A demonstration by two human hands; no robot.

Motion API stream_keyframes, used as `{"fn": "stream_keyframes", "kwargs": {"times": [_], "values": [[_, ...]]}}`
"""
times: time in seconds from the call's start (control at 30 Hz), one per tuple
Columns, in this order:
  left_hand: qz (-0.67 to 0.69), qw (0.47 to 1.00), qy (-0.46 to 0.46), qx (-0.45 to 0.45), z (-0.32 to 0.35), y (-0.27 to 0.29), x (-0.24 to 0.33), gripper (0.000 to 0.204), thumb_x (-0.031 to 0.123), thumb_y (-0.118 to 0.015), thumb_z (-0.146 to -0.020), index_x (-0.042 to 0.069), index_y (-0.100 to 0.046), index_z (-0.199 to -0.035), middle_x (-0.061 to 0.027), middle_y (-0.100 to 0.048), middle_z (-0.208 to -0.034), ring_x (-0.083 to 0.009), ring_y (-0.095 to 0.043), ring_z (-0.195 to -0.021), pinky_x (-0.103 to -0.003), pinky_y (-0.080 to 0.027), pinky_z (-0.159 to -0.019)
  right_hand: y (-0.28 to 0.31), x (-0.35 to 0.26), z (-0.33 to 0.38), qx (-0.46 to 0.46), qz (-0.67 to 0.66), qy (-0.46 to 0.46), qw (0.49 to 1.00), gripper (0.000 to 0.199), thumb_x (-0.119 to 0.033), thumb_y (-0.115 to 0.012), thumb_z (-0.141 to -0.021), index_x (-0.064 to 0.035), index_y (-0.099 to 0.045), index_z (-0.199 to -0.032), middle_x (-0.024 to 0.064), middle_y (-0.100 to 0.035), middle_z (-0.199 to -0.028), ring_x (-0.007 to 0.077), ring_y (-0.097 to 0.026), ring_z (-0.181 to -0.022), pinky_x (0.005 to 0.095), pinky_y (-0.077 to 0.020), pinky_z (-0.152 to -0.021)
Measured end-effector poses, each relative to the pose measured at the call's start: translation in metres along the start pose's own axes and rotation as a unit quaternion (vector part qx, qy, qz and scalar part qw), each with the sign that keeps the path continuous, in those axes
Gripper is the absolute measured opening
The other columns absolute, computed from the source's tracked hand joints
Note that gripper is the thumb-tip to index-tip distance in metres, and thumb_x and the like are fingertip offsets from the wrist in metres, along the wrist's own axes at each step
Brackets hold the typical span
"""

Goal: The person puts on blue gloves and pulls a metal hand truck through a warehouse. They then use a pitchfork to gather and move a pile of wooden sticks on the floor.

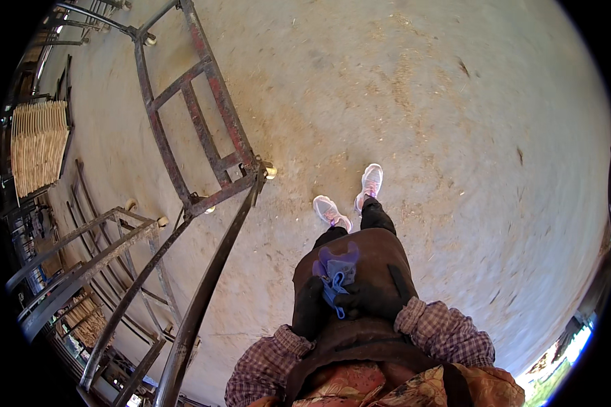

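You have both hands in front of your lap, in dark gloves, and they are together on one thing: a small blue-and-purple bundle (341, 266) of soft material. Your left hand (308, 308) is closed on the left side of it, with the fingers bent inward. Your right hand (380, 297) comes in from the right, its fingers curled, their tips drawn in on the blue cord (333, 296) that loops down the near side of the bundle. The gap between your hands is narrow; how tightly either one squeezes you cannot tell, as the gloves blend into your dark brown apron (380, 247). The purple part sticks up on the far side, beyond your fingers.

Any marking on the bundle or on your pale pink-and-white shoes (370, 182) is too small to read.

Your checked sleeves (451, 332) reach in from the near side. The shoes stand farther off on the dusty floor (468, 136). To the left, well apart from your hands, is a worn metal frame (217, 88) with reddish paint and small wheels (270, 171); at the far left lies a stack of pale wooden strips (39, 146)
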State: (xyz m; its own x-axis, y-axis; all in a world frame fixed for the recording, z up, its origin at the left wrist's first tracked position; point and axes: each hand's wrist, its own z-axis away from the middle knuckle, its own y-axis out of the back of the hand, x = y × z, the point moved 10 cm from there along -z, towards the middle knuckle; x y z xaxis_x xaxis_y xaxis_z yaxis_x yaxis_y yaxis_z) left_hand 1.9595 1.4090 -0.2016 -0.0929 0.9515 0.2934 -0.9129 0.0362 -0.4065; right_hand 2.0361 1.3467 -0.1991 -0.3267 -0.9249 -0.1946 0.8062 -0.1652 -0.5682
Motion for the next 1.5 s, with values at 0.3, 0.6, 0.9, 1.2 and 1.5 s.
{"fn": "stream_keyframes", "kwargs": {"times": [0.3, 0.6, 0.9, 1.2, 1.5], "values": [[-0.222, 0.960, -0.099, 0.141, 0.003, 0.041, 0.009, 0.021, 0.025, -0.062, -0.094, 0.004, -0.059, -0.098, -0.0019, -0.063, -0.084, -0.0079, -0.057, -0.071, -0.022, -0.048, -0.064, 0.001, -0.006, -0.015, 0.019, 0.091, 0.111, 0.989, 0.038, -0.037, -0.066, -0.089, -0.0047, -0.066, -0.110, 0.0028, -0.066, -0.085, 0.0083, -0.058, -0.067, 0.0240, -0.0486, -0.062], [-0.295, 0.942, -0.122, 0.103, -0.004, 0.023, 0.042, 0.029, 0.011, -0.069, -0.086, 0.000, -0.059, -0.111, -0.0089, -0.064, -0.101, -0.0142, -0.062, -0.088, -0.028, -0.053, -0.076, 0.020, -0.003, -0.005, 0.086, -0.099, 0.053, 0.990, 0.028, -0.035, -0.062, -0.091, -0.0075, -0.061, -0.085, 0.0004, -0.055, -0.066, 0.0115, -0.049, -0.052, 0.0256, -0.0437, -0.052], [-0.366, 0.898, -0.237, 0.065, 0.002, -0.008, 0.085, 0.033, -0.001, -0.064, -0.083, 0.000, -0.057, -0.115, -0.0095, -0.059, -0.111, -0.0164, -0.062, -0.092, -0.029, -0.052, -0.082, 0.031, -0.013, 0.019, 0.162, -0.200, 0.099, 0.961, 0.033, -0.034, -0.058, -0.094, -0.0072, -0.059, -0.075, 0.0007, -0.051, -0.060, 0.0121, -0.046, -0.050, 0.0276, -0.0427, -0.052], [-0.587, 0.608, -0.527, -0.093, 0.080, -0.109, 0.113, 0.023, 0.007, -0.073, -0.078, 0.007, -0.066, -0.100, -0.0137, -0.065, -0.094, -0.0320, -0.064, -0.082, -0.039, -0.055, -0.073, 0.027, -0.039, 0.035, 0.182, -0.013, 0.172, 0.968, 0.038, -0.038, -0.054, -0.095, -0.0042, -0.062, -0.078, 0.0017, -0.058, -0.066, 0.0101, -0.051, -0.057, 0.0262, -0.0420, -0.056], [-0.685, 0.570, -0.408, -0.202, 0.021, -0.050, 0.019, 0.023, 0.019, -0.062, -0.090, 0.004, -0.063, -0.107, -0.0140, -0.064, -0.092, -0.0305, -0.064, -0.075, -0.038, -0.052, -0.063, 0.032, -0.011, 0.020, 0.197, -0.034, 0.303, 0.932, 0.036, -0.038, -0.051, -0.097, -0.0057, -0.064, -0.086, 0.0012, -0.060, -0.074, 0.0084, -0.052, -0.063, 0.0224, -0.0426, -0.061]]}}
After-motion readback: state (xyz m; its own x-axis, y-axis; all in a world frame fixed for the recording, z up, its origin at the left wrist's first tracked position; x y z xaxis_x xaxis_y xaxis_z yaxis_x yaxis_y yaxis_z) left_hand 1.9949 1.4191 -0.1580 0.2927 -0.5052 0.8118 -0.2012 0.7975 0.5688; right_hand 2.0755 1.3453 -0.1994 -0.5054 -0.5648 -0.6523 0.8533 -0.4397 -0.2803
